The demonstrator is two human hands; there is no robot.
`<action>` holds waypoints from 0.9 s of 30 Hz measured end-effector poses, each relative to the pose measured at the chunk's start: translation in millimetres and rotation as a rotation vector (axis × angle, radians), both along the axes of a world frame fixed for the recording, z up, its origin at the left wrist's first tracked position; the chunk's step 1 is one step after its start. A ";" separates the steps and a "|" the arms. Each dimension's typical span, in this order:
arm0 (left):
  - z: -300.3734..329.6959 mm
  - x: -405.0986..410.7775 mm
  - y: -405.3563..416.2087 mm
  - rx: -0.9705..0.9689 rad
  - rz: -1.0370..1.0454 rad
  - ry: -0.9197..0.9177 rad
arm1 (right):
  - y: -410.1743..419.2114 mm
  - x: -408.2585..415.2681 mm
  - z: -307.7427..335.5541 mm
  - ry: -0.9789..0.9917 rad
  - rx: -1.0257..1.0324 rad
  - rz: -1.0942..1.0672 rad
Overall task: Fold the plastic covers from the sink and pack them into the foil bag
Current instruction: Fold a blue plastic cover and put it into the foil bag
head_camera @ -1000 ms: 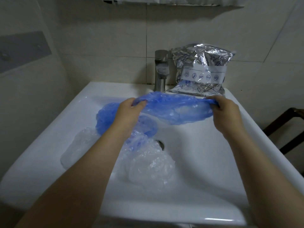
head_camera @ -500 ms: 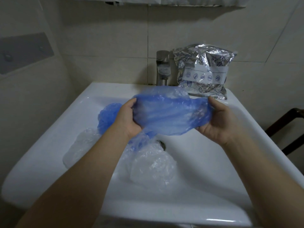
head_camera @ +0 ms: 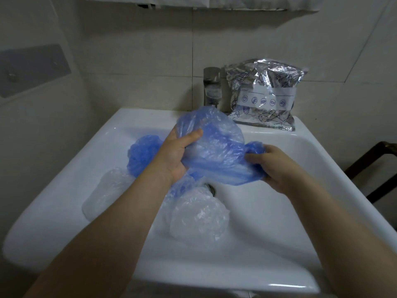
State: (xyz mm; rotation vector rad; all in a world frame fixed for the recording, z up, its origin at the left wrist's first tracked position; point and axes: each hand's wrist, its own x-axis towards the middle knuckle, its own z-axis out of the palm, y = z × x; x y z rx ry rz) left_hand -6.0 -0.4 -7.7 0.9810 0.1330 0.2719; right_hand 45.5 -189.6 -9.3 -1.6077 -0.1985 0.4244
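I hold 1 blue cover (head_camera: 214, 151) above the sink (head_camera: 279, 211), between my 2 hands. My left hand (head_camera: 174, 155) grips its left end, with the thumb pressed into the plastic, and my right hand (head_camera: 272, 168) pinches the gathered right end. Its long axis runs about left to right, a little lower on my right side, and the puffed part bulges up toward the tap (head_camera: 211, 89).

I think the thin film can slip from my fingers, because it is smooth and full of trapped air; then the fold would open again. If I press too fast, the air may push the layers apart and the fold becomes crooked. The hanging lower edge could also catch on the other covers in the basin, a second blue cover (head_camera: 142, 155) and 2 clear covers (head_camera: 199, 220), and drag them. The foil bag (head_camera: 264, 95) leans on the back rim, right of the tap; whether its mouth is open I cannot tell.
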 end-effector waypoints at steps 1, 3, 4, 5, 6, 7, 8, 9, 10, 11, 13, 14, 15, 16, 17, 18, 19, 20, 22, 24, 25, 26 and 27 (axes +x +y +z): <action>-1.0 1.0 -0.4 0.031 0.028 0.016 | 0.4 0.8 -0.5 -0.007 -0.010 -0.045; -2.3 3.2 0.4 0.065 0.070 0.063 | -0.5 2.7 0.9 0.005 -0.016 -0.129; -2.8 3.8 0.8 0.078 0.088 0.087 | -1.8 3.9 2.3 0.020 -0.014 -0.175; -3.8 5.0 2.1 0.088 0.103 0.103 | -3.4 5.6 3.9 0.035 -0.004 -0.217; -4.5 5.9 3.6 0.097 0.115 0.110 | -4.7 7.0 5.8 0.043 0.018 -0.252; -5.4 6.8 5.3 0.111 0.128 0.120 | -6.2 8.4 7.6 0.037 0.054 -0.282; -5.8 7.0 7.1 0.128 0.140 0.143 | -7.3 9.2 9.1 0.011 0.096 -0.303; -6.0 6.9 8.8 0.145 0.152 0.184 | -7.9 8.6 10.8 -0.033 0.133 -0.322; -5.6 6.5 10.0 0.153 0.163 0.228 | -7.8 8.1 12.5 -0.084 0.170 -0.351; -4.8 6.6 10.5 0.154 0.174 0.267 | -7.7 6.8 14.3 -0.135 0.206 -0.399; -4.4 8.3 9.7 0.161 0.209 0.319 | -8.7 5.8 17.4 -0.268 0.297 -0.526; -3.3 7.7 7.9 0.173 0.226 0.339 | -9.3 5.5 18.8 -0.355 0.331 -0.581; -0.9 6.6 5.2 0.185 0.221 0.350 | -9.9 4.9 19.4 -0.465 0.321 -0.618; 2.4 3.8 1.2 0.190 0.176 0.346 | -10.4 3.8 18.9 -0.596 0.261 -0.639; 6.6 0.0 -3.9 0.186 0.090 0.323 | -9.8 1.4 18.5 -0.735 0.177 -0.636; 10.6 -4.7 -9.4 0.181 -0.025 0.285 | -8.0 -2.4 17.6 -0.878 0.091 -0.610; 13.7 -8.5 -14.2 0.190 -0.143 0.240 | -5.1 -7.1 16.7 -1.024 0.007 -0.553; 16.2 -12.0 -19.2 0.210 -0.251 0.192 | -0.6 -12.3 15.0 -1.165 -0.071 -0.458; 19.7 -17.6 -29.1 0.211 -0.383 0.100 | 12.5 -24.2 11.8 -1.371 -0.181 -0.234; 19.3 -20.3 -36.8 0.152 -0.388 0.001 | 23.1 -28.5 4.5 -1.513 -0.298 -0.064; 18.5 -19.8 -38.4 0.137 -0.326 -0.033 | 26.9 -29.2 0.7 -1.568 -0.370 -0.001; 17.8 -18.1 -37.6 0.134 -0.232 -0.045 | 29.1 -28.7 -2.5 -1.599 -0.432 0.060; 16.6 -15.4 -34.8 0.136 -0.139 -0.048 | 30.1 -27.9 -5.4 -1.589 -0.485 0.126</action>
